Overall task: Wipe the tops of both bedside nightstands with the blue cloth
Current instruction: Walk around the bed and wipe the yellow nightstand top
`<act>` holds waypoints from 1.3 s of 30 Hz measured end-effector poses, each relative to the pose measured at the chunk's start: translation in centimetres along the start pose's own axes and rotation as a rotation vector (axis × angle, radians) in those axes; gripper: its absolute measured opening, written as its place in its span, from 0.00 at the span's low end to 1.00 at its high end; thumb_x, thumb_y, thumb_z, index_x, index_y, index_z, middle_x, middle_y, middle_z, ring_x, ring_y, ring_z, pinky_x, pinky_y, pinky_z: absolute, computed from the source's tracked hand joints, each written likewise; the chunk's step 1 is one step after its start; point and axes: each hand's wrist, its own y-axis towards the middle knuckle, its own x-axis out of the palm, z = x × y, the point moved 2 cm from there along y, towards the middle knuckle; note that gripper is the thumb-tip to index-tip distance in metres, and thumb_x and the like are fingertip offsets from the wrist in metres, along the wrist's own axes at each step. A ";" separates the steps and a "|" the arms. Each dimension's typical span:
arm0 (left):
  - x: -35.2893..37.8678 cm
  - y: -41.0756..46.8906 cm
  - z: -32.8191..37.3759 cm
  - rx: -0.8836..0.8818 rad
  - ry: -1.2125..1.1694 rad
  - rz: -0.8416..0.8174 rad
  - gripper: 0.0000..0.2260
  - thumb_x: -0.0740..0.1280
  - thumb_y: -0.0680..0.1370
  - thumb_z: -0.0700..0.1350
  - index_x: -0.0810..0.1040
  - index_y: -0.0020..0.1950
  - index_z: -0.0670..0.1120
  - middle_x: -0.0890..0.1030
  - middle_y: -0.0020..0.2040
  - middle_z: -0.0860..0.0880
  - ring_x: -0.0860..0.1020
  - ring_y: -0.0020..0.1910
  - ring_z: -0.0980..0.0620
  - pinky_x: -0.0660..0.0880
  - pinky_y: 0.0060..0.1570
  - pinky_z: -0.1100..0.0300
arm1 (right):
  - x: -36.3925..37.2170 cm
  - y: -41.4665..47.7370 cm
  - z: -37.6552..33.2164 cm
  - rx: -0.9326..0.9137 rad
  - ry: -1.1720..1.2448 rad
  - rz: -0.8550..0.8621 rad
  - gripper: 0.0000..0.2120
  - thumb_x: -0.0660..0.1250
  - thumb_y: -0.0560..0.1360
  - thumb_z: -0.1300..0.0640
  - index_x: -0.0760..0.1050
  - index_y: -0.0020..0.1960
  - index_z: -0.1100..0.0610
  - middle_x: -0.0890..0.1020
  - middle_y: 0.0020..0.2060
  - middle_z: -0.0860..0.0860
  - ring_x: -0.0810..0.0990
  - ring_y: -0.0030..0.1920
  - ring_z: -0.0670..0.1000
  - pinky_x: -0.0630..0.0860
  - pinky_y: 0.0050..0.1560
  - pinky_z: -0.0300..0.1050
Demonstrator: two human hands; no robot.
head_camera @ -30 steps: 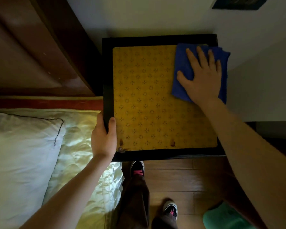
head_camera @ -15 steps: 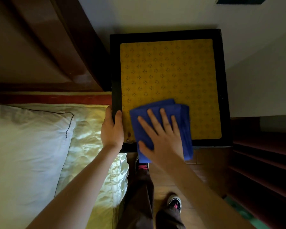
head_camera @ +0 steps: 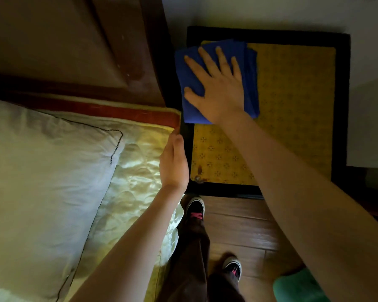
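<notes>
Head view: blue cloth (head_camera: 251, 80) now far-left.

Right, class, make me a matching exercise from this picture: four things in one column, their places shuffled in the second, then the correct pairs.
Things
1. folded blue cloth
2. left hand
3. white pillow with dark piping
4. black shoe with pink laces

Places
A. on the wooden floor before the black-framed nightstand
B. under the flat right hand, at the yellow top's far left corner
C. holding the nightstand's left rim
D. on the bed

Pairs: 1-B, 2-C, 3-D, 4-A
</notes>
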 end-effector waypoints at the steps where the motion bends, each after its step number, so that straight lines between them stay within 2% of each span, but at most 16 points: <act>1: 0.0 0.1 -0.1 0.001 -0.003 -0.002 0.17 0.51 0.79 0.56 0.75 0.55 0.50 0.78 0.41 0.49 0.76 0.43 0.46 0.71 0.43 0.47 | 0.0 0.0 0.2 -0.007 -0.004 0.010 0.31 0.49 0.76 0.35 0.54 0.77 0.41 0.56 0.78 0.47 0.51 0.78 0.57 0.46 0.76 0.60; 3: 0.0 0.1 -0.2 0.009 0.017 -0.007 0.19 0.51 0.79 0.57 0.75 0.58 0.50 0.79 0.42 0.51 0.76 0.43 0.46 0.70 0.41 0.52 | 0.2 -2.2 0.8 -0.020 -0.004 0.047 0.29 0.49 0.77 0.36 0.55 0.77 0.42 0.57 0.78 0.47 0.52 0.78 0.58 0.47 0.76 0.60; 5: 0.0 0.3 -0.4 0.022 0.062 -0.020 0.21 0.51 0.77 0.60 0.74 0.63 0.53 0.82 0.52 0.48 0.79 0.50 0.45 0.75 0.45 0.49 | 0.4 -6.3 1.6 0.004 -0.007 0.063 0.29 0.49 0.78 0.37 0.55 0.77 0.42 0.58 0.78 0.47 0.53 0.78 0.58 0.48 0.76 0.60; 7: 0.1 0.4 -0.5 0.031 0.086 -0.033 0.21 0.52 0.76 0.61 0.73 0.64 0.56 0.82 0.55 0.49 0.80 0.53 0.46 0.78 0.50 0.46 | 0.8 -11.4 2.3 0.055 -0.024 0.036 0.29 0.50 0.79 0.36 0.53 0.78 0.42 0.57 0.78 0.48 0.52 0.78 0.58 0.48 0.76 0.60; 11: 0.1 0.5 -0.5 0.017 0.107 -0.034 0.20 0.55 0.76 0.61 0.72 0.66 0.59 0.84 0.50 0.51 0.82 0.46 0.49 0.80 0.45 0.44 | 1.5 -19.9 3.1 0.087 -0.068 -0.022 0.31 0.54 0.77 0.37 0.54 0.78 0.43 0.57 0.78 0.48 0.52 0.78 0.58 0.50 0.76 0.62; 16: 0.1 0.4 -0.4 0.026 0.114 -0.023 0.17 0.57 0.76 0.58 0.73 0.63 0.58 0.83 0.41 0.52 0.81 0.40 0.48 0.79 0.39 0.48 | 0.3 -20.2 3.0 0.125 0.084 -0.025 0.29 0.53 0.78 0.38 0.56 0.77 0.44 0.58 0.78 0.47 0.52 0.78 0.56 0.51 0.76 0.62; 20: 0.1 0.3 -0.3 0.024 0.127 -0.013 0.16 0.57 0.77 0.57 0.74 0.62 0.56 0.82 0.39 0.49 0.81 0.39 0.45 0.78 0.39 0.45 | -1.3 -23.0 4.5 0.521 0.235 0.156 0.31 0.56 0.77 0.40 0.59 0.77 0.51 0.65 0.75 0.52 0.60 0.75 0.58 0.61 0.72 0.60; 22: 0.2 0.3 -0.2 0.026 0.125 -0.003 0.15 0.57 0.78 0.56 0.74 0.62 0.55 0.82 0.39 0.46 0.80 0.38 0.45 0.78 0.39 0.43 | -1.2 -24.3 4.7 0.723 0.211 0.103 0.35 0.57 0.76 0.37 0.58 0.77 0.54 0.66 0.73 0.55 0.64 0.71 0.61 0.67 0.66 0.61; 25: 0.3 0.2 -0.2 0.034 0.129 0.006 0.14 0.57 0.79 0.54 0.75 0.62 0.54 0.82 0.40 0.46 0.80 0.39 0.45 0.77 0.39 0.45 | -0.9 -24.6 3.8 0.847 0.182 0.007 0.39 0.60 0.75 0.36 0.58 0.76 0.59 0.67 0.68 0.60 0.68 0.63 0.63 0.70 0.59 0.58; 28: 0.3 0.0 -0.2 0.028 0.128 -0.006 0.14 0.57 0.80 0.54 0.74 0.63 0.54 0.81 0.40 0.50 0.79 0.39 0.48 0.75 0.38 0.52 | -1.3 -24.5 3.3 0.997 0.481 0.061 0.36 0.67 0.73 0.40 0.63 0.70 0.63 0.71 0.61 0.58 0.74 0.57 0.60 0.74 0.51 0.50; 30: 0.1 -0.2 -0.1 0.026 0.132 -0.026 0.16 0.57 0.81 0.54 0.74 0.65 0.53 0.81 0.44 0.51 0.80 0.42 0.49 0.74 0.40 0.55 | -1.7 -24.3 3.6 1.143 0.758 0.066 0.28 0.72 0.71 0.44 0.69 0.60 0.62 0.75 0.50 0.53 0.78 0.50 0.56 0.73 0.40 0.44; 32: -0.3 -0.8 0.0 0.011 0.151 -0.040 0.16 0.57 0.81 0.53 0.74 0.66 0.50 0.80 0.45 0.53 0.79 0.45 0.50 0.73 0.39 0.58 | -2.3 -24.3 3.8 1.189 0.985 0.039 0.17 0.74 0.71 0.48 0.72 0.47 0.58 0.76 0.40 0.49 0.78 0.43 0.54 0.70 0.33 0.41; 33: -0.6 -1.4 0.3 -0.001 0.172 -0.052 0.16 0.57 0.82 0.51 0.74 0.66 0.49 0.80 0.44 0.53 0.79 0.43 0.51 0.72 0.37 0.60 | -2.8 -24.4 3.7 1.202 1.121 0.036 0.14 0.74 0.71 0.50 0.72 0.45 0.56 0.75 0.38 0.47 0.77 0.40 0.52 0.71 0.34 0.41; 35: -1.4 -3.4 1.1 -0.037 0.226 -0.083 0.16 0.58 0.82 0.48 0.73 0.67 0.46 0.81 0.46 0.48 0.77 0.40 0.52 0.69 0.36 0.58 | -4.7 -24.4 2.9 1.203 1.346 0.038 0.13 0.75 0.71 0.53 0.73 0.47 0.55 0.76 0.38 0.45 0.77 0.40 0.50 0.76 0.42 0.45; 37: -3.0 -6.0 2.8 -0.071 0.232 -0.100 0.17 0.59 0.81 0.47 0.71 0.68 0.44 0.79 0.59 0.44 0.77 0.51 0.49 0.69 0.45 0.57 | -8.1 -24.4 2.0 1.122 1.361 0.043 0.13 0.74 0.72 0.55 0.73 0.51 0.54 0.76 0.40 0.44 0.77 0.41 0.49 0.74 0.47 0.49; 39: -5.1 -8.7 5.6 -0.077 0.210 -0.082 0.17 0.60 0.81 0.47 0.72 0.68 0.45 0.76 0.65 0.46 0.74 0.62 0.48 0.66 0.54 0.59 | -12.4 -24.6 1.2 1.005 1.325 0.037 0.11 0.73 0.73 0.56 0.73 0.52 0.54 0.77 0.41 0.46 0.76 0.43 0.51 0.73 0.48 0.50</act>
